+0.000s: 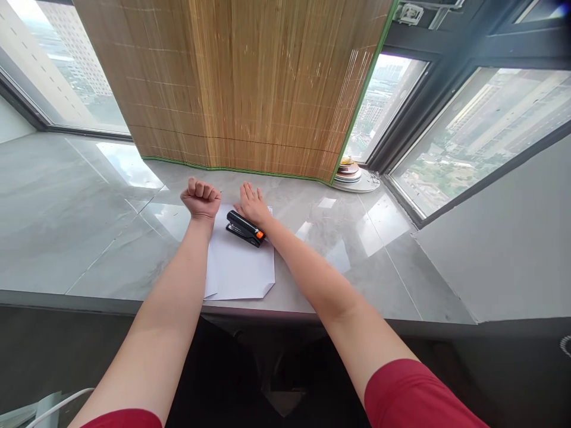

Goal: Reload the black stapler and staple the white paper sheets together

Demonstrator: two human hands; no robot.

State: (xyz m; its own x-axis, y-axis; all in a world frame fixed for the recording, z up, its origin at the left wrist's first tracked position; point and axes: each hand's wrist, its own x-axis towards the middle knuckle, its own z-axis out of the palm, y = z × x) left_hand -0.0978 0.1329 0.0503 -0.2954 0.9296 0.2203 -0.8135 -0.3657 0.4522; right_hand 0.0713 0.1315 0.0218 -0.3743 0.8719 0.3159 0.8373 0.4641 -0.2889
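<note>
Under the windows [486, 134], the big grey surface [111, 238] carries the lot, with a bamboo blind [250, 89] hanging along its far side. White paper [241, 270] lies by the near edge, looks like more than one sheet, slightly out of line on the left, and its near right corner [269, 289] is bent, so I'd square it up and smooth it before leaning on it. Left hand [200, 199] is curled into a fist at the paper's far left, nothing visible in it; opening it out flat would pin the sheets way better imo. Right hand [253, 206] is open, pointing at the far side, not gripping anything. The black stapler [243, 226] sits on the far right part of the paper, just beside that hand; can't tell if they touch. Go gently there or it could get nudged. Last thing, the orange patch [259, 235] at its near right end is handy for checking which way it points.
</note>
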